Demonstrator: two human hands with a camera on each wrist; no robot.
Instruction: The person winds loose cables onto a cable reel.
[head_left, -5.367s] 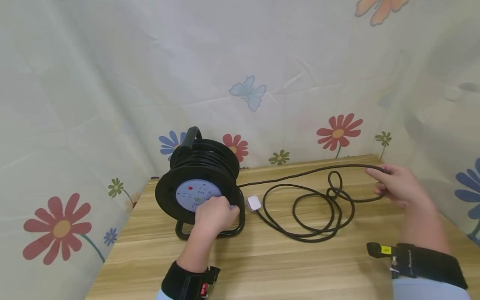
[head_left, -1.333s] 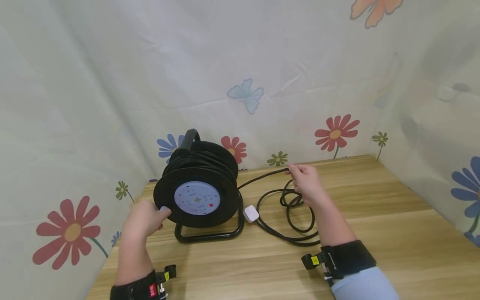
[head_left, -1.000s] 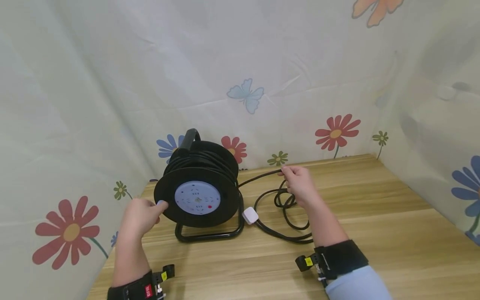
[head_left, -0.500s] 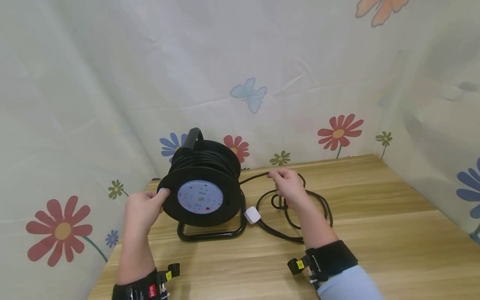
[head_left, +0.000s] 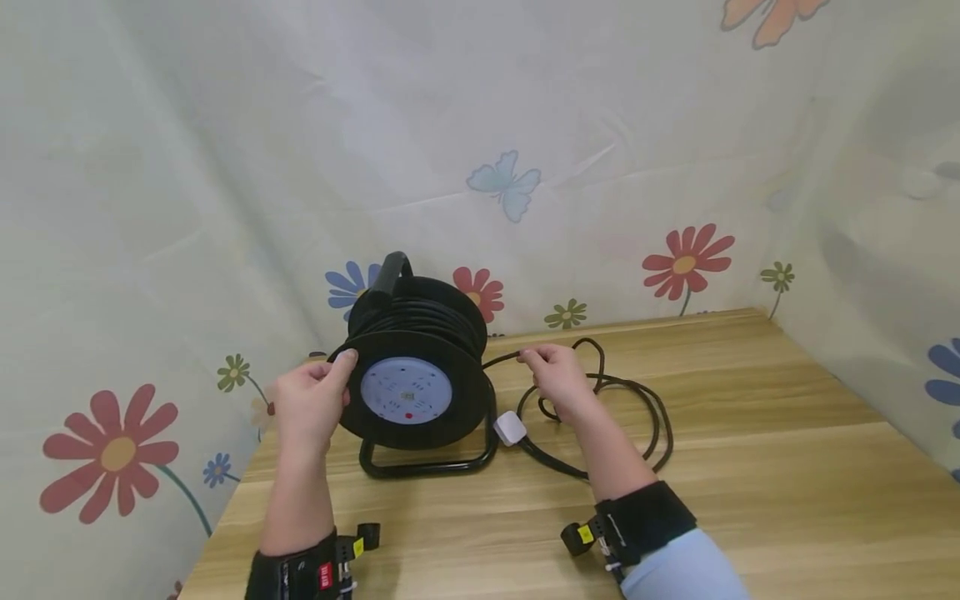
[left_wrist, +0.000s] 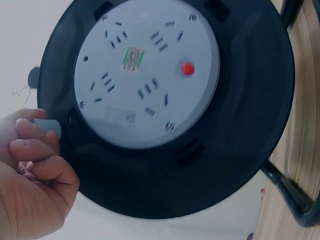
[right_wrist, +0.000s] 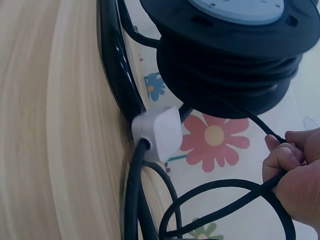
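I read this as a makeshift recording corner indoors, not a lived-in room. A pale sheet (head_left: 225, 167) printed with flowers and butterflies hangs on three sides, closing in a wood-grain desk (head_left: 787, 483).

The head view looks forward and down from above the table's near edge, taking in the whole cable reel (head_left: 408, 367) at about 11 o'clock and both hands from a middling distance. The left wrist view sits very close, facing the reel's grey socket plate (left_wrist: 147, 70) straight on. The right wrist view lies low near the wooden table (right_wrist: 55, 130), looking toward 12 o'clock at the white plug (right_wrist: 157, 134) and the reel's underside; all three share the reel
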